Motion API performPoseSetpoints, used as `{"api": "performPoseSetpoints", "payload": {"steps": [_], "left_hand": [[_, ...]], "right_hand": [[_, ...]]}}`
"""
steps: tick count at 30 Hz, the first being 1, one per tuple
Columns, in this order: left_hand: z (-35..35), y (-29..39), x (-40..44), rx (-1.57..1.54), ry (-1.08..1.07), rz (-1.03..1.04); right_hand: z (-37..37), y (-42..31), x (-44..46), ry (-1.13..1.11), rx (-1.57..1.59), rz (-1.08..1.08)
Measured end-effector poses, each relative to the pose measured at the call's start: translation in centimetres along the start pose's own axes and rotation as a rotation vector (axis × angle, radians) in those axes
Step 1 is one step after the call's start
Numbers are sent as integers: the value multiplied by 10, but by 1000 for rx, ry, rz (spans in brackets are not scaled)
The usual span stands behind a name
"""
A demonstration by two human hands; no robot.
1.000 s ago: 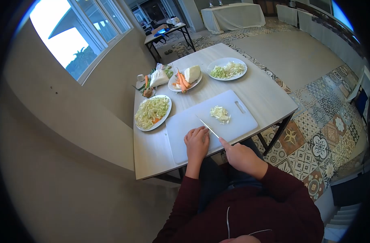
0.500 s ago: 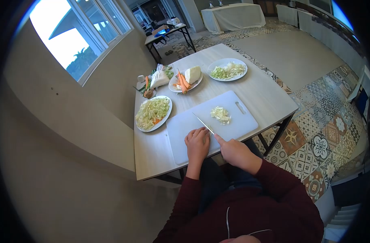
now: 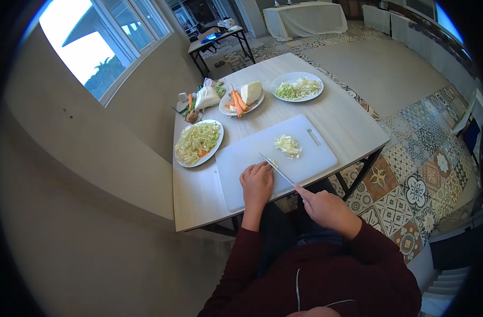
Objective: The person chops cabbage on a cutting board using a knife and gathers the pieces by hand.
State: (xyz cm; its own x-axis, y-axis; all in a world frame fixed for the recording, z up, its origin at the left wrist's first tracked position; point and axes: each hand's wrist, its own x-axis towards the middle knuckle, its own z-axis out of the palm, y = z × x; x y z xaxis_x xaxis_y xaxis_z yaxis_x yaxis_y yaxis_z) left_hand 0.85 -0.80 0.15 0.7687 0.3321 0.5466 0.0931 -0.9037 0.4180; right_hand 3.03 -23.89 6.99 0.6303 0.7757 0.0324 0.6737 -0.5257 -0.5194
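Note:
On a white cutting board (image 3: 241, 174), my left hand (image 3: 257, 182) rests with curled fingers; what lies under the fingertips is too small to name. My right hand (image 3: 326, 207) holds a knife (image 3: 279, 171), its blade pointing up and left past my left fingertips. A few pale shreds (image 3: 273, 162) lie beside the blade. Farther up the board is a small pile of chopped cabbage (image 3: 288, 147). A plate of shredded cabbage with some orange bits (image 3: 198, 142) stands left of the board.
Behind the board stand a plate with carrots (image 3: 238, 102) and a cabbage piece (image 3: 251, 92), and a plate of shredded cabbage (image 3: 298, 88). A white bag (image 3: 207, 98) and vegetables lie at the table's back left. A wall is on the left.
My right hand has moved right and slightly down with the knife. Pale shreds now show beside the blade near my left fingertips. The left hand has barely moved.

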Motion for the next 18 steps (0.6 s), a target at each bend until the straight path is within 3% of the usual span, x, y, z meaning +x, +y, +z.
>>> {"api": "performPoseSetpoints", "payload": {"steps": [11,18], "left_hand": [[-1,1,0,3,-9,-3],[-2,2,1,-6,-18,-16]], "right_hand": [[-5,15,1,66,13,-28],[-12,20,1,40,213,-20]]}}
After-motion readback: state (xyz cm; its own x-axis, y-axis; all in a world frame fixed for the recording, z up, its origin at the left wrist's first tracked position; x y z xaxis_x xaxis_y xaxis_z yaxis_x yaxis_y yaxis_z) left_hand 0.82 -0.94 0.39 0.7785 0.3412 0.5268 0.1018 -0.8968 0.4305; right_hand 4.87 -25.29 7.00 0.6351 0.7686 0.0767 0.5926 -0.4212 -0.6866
